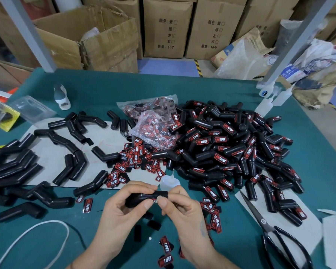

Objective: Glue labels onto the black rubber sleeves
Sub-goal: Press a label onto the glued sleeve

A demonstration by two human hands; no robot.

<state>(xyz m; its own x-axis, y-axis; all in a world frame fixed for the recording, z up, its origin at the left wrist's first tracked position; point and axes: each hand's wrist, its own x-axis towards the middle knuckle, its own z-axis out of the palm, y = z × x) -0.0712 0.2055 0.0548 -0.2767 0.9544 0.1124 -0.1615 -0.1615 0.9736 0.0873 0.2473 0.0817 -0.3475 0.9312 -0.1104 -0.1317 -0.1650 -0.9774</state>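
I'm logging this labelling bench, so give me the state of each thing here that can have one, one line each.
Left hand: grips the held sleeve.
Right hand: pinches the held sleeve's right end.
Held sleeve: lifted off the table, label partly hidden.
Glue bottle: upright, nozzle uncapped.
Scissors: lying flat, blades shut.
Label bag: open, labels spilling out.
Right pile of sleeves: labelled.
Left sleeves: unlabelled.

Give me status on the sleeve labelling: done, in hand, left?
Done: a large heap of labelled sleeves on the right. In hand: the left hand and right hand both grip one black sleeve, thumbs pressing at a label on it; the glue bottle stands just behind. Left: a smaller batch of bare sleeves on the left, plus loose labels and a bag of labels.
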